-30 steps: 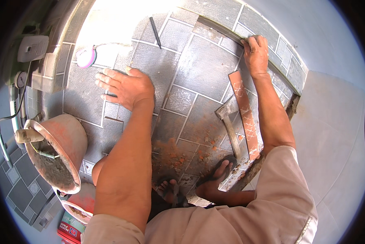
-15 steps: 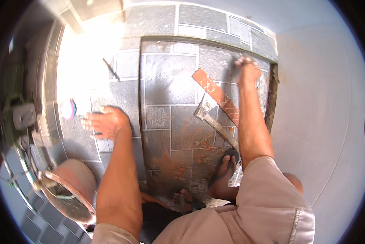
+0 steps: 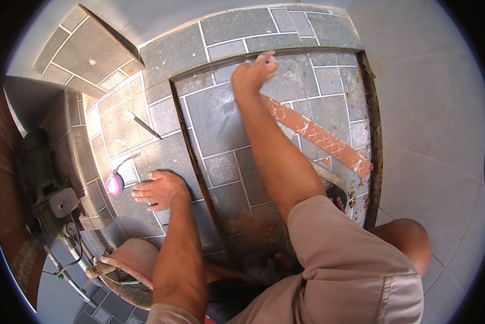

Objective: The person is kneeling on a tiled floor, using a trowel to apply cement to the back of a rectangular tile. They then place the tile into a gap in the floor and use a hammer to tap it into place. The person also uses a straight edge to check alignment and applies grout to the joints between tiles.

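My left hand [image 3: 161, 190] lies flat on the grey tiled floor, fingers spread, left of a narrow gap that frames a tiled panel [image 3: 215, 119]. Over the panel's far edge reaches my right hand [image 3: 255, 74], its fingers bent but apart; I see nothing held. Under and beside that wrist begins a strip of orange tile [image 3: 318, 137] with white markings, slanting down to the right. A wooden tool handle [image 3: 327, 176] shows beyond my right forearm, which hides the head. A round pink thing [image 3: 114, 183] with a short cord and a dark pen-like stick [image 3: 144, 125] lie near my left hand.
A reddish bucket [image 3: 137, 256] with a wooden-handled tool across its rim stands at lower left. A green motor with pipes [image 3: 45, 189] is beyond it. A tiled piece [image 3: 94, 51] leans at the far wall. Orange rubble lies on the panel near my feet.
My right hand has swept left along the panel's far edge, from its right corner toward the middle. My left hand still rests on the floor. The view has shifted, and my forearm now covers the tool's head.
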A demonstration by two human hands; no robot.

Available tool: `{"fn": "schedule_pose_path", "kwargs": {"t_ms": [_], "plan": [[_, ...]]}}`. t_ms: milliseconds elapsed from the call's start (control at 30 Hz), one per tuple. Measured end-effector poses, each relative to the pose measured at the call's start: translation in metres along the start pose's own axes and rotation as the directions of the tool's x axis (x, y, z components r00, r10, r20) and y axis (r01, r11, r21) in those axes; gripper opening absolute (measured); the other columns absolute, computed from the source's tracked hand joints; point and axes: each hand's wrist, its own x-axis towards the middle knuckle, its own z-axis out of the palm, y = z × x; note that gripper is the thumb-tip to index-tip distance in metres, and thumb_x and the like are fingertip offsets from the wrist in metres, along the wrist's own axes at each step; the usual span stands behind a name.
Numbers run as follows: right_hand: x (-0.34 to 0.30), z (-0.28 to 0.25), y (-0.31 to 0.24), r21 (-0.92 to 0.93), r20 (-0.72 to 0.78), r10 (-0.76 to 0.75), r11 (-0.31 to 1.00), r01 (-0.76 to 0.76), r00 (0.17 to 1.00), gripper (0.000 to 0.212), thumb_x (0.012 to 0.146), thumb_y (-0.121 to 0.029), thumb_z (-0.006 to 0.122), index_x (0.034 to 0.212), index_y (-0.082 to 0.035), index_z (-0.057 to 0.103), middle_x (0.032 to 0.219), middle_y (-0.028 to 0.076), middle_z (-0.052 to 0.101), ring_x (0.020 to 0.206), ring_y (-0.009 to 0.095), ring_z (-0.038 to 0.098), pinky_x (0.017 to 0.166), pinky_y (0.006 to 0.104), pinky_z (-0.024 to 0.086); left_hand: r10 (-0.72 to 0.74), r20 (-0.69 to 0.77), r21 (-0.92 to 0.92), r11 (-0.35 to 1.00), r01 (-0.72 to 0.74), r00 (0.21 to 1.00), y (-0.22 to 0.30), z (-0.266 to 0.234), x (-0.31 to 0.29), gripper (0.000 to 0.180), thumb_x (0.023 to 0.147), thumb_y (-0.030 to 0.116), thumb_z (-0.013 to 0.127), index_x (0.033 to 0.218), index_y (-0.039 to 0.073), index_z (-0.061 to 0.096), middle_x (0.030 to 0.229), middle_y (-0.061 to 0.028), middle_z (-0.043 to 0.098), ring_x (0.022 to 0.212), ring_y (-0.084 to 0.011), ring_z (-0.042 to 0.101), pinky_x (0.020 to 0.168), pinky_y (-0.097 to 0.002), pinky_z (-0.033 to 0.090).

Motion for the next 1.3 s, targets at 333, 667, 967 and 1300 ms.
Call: {"fn": "schedule_pose_path", "kwargs": {"t_ms": [333, 667, 967, 1300], "plan": [[-0.079, 0.005, -0.002, 0.096, 0.297, -0.046, 0.995, 0.018, 0.954, 0.063, 0.094, -0.002, 0.068, 0.153, 0.006, 0.045, 0.147, 0.027, 0.045, 0.135, 0.042, 0.049, 0.119, 0.0463, 0.039, -0.01, 0.04, 0.026, 1.0, 0.009, 0.999, 0.002, 0.003, 0.0, 0.074, 0.108, 0.048, 0.03, 0.168, 0.005, 0.023, 0.177, -0.0165, 0.02, 0.164, -0.0311, 0.014, 0.128, -0.0615, 0.015], [0.08, -0.088, 0.043, -0.151, -0.031, -0.171, 0.975, 0.164, 0.985, 0.076, 0.093, 0.003, 0.062, 0.157, 0.019, 0.025, 0.152, 0.03, 0.032, 0.137, 0.046, 0.034, 0.118, 0.0503, 0.032, -0.014, 0.058, 0.042, 0.999, 0.012, 0.998, 0.005, -0.001, -0.001, 0.073, 0.109, 0.048, 0.029, 0.168, 0.006, 0.022, 0.177, -0.0153, 0.018, 0.165, -0.0302, 0.014, 0.128, -0.0613, 0.016], [-0.046, 0.008, 0.004, -0.036, 0.203, -0.136, 0.989, 0.146, 0.97, 0.08, 0.093, 0.0, 0.064, 0.161, 0.013, 0.024, 0.154, 0.027, 0.034, 0.138, 0.043, 0.038, 0.121, 0.0493, 0.032, -0.022, 0.052, 0.048, 0.999, 0.019, 0.998, 0.004, 0.001, -0.001, 0.073, 0.109, 0.049, 0.03, 0.168, 0.006, 0.023, 0.177, -0.0151, 0.02, 0.164, -0.0294, 0.016, 0.127, -0.0617, 0.018], [-0.069, -0.018, -0.001, 0.166, 0.332, -0.047, 0.986, -0.01, 0.942, 0.02, 0.094, -0.014, 0.077, 0.1, 0.001, 0.065, 0.098, 0.016, 0.067, 0.09, 0.03, 0.065, 0.082, 0.0432, 0.053, -0.004, -0.005, 0.037, 0.999, 0.004, 1.0, 0.0, 0.01, 0.001, 0.073, 0.109, 0.049, 0.031, 0.167, 0.007, 0.026, 0.176, -0.0154, 0.022, 0.164, -0.0298, 0.017, 0.128, -0.0617, 0.017]]}}
